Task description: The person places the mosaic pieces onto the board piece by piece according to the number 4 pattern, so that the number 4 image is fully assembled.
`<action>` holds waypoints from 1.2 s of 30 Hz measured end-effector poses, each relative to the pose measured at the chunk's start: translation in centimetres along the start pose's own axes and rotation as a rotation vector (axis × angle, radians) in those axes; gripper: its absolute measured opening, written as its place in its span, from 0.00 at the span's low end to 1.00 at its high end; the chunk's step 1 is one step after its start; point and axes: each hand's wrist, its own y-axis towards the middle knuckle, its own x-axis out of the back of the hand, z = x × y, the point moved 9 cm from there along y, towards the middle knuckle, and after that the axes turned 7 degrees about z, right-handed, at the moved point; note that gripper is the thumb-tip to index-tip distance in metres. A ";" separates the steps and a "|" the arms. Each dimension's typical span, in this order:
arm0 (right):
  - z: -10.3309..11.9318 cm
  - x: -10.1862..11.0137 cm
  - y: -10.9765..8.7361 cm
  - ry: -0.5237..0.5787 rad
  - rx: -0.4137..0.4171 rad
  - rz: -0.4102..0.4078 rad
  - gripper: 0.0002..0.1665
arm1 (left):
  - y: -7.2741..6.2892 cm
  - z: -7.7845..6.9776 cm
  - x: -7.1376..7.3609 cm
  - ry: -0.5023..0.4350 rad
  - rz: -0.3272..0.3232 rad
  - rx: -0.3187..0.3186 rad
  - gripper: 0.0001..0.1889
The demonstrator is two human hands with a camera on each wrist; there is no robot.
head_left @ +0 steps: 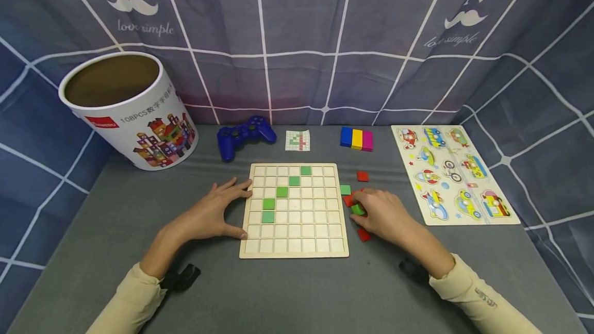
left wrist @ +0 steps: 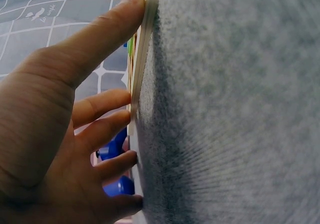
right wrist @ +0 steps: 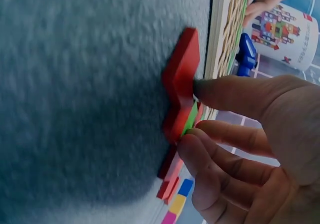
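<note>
A wooden grid board [head_left: 295, 246] lies flat on the table, with several green tiles [head_left: 268, 203] set in its squares on a diagonal and down the left. My left hand [head_left: 209, 213] rests along the board's left edge, fingers spread, thumb and fingertips at the rim. Off the board's right edge, my right hand [head_left: 382, 213] pinches a green tile [head_left: 357, 210] between thumb and fingers, low among red tiles [right wrist: 182, 69]. Another green tile [head_left: 345, 189] lies beside the board. One red tile [head_left: 363, 176] is farther back, and another red tile [head_left: 364, 235] sits nearer me.
Behind the board are a blue game controller [head_left: 246, 135], a small pattern card [head_left: 297, 140] and a row of blue, yellow and pink blocks [head_left: 357, 138]. A large white bucket [head_left: 139, 122] stands at back left. A vehicle puzzle board [head_left: 452, 174] lies at the right.
</note>
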 end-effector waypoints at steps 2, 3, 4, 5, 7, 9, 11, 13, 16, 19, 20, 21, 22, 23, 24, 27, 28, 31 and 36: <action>0.1 -0.2 0.0 0.003 0.001 0.005 0.16 | 0.0 0.0 -0.1 -0.004 -0.001 -0.004 0.51; 0.2 -0.3 0.0 0.004 0.000 0.007 0.15 | 0.1 0.0 -0.1 -0.003 -0.002 -0.001 0.51; 0.2 -0.3 -0.1 0.004 -0.002 0.007 0.15 | 0.1 0.0 -0.1 -0.005 -0.001 -0.001 0.51; 0.1 -0.3 -0.1 0.005 -0.005 0.005 0.15 | 0.1 0.0 -0.2 -0.007 0.001 0.001 0.51; 0.0 -0.2 -0.3 -0.002 -0.018 -0.005 0.16 | 0.2 0.0 -0.2 -0.007 0.005 0.001 0.51; 0.0 0.0 -0.5 -0.011 -0.022 -0.024 0.16 | 0.2 0.0 -0.2 -0.004 0.006 0.000 0.51; 0.3 0.2 -0.7 -0.018 -0.005 -0.041 0.16 | 0.2 0.0 -0.1 -0.006 0.008 0.001 0.51; 0.8 0.3 -0.8 -0.023 0.024 -0.055 0.15 | 0.1 0.0 -0.1 -0.009 0.007 0.001 0.51; 1.5 0.2 -0.9 -0.026 0.067 -0.065 0.14 | 0.1 0.0 0.0 -0.010 0.010 0.003 0.51; 1.7 0.0 -0.9 -0.030 0.073 -0.061 0.15 | 0.2 0.0 -0.1 -0.008 0.013 0.005 0.51; 1.6 0.0 -0.9 -0.033 0.064 -0.059 0.15 | 0.2 0.0 -0.1 -0.005 0.016 0.008 0.51; 1.5 -0.1 -0.9 -0.037 0.052 -0.056 0.16 | 0.2 0.0 -0.1 -0.006 0.017 0.008 0.51; 1.3 -0.1 -0.9 -0.042 0.037 -0.052 0.16 | 0.2 0.0 -0.1 -0.007 0.021 0.010 0.51; 1.2 -0.2 -0.9 -0.047 0.024 -0.050 0.17 | 0.2 0.0 -0.1 -0.009 0.024 0.012 0.51; 1.0 -0.3 -0.9 -0.054 0.013 -0.049 0.17 | 0.2 0.0 -0.2 -0.012 0.026 0.014 0.51; 0.8 -0.3 -0.9 -0.063 -0.002 -0.043 0.17 | 0.2 0.0 -0.1 -0.016 0.028 0.017 0.51; 0.9 -0.4 -0.8 -0.063 -0.003 -0.040 0.16 | 0.2 0.0 -0.1 -0.015 0.027 0.014 0.51; 0.9 -0.2 -0.8 -0.057 0.004 -0.034 0.16 | 0.3 -0.1 -0.1 -0.013 0.017 0.001 0.51; 1.3 0.5 -0.6 -0.017 0.037 -0.056 0.18 | 0.2 0.0 -0.1 -0.017 0.009 0.001 0.51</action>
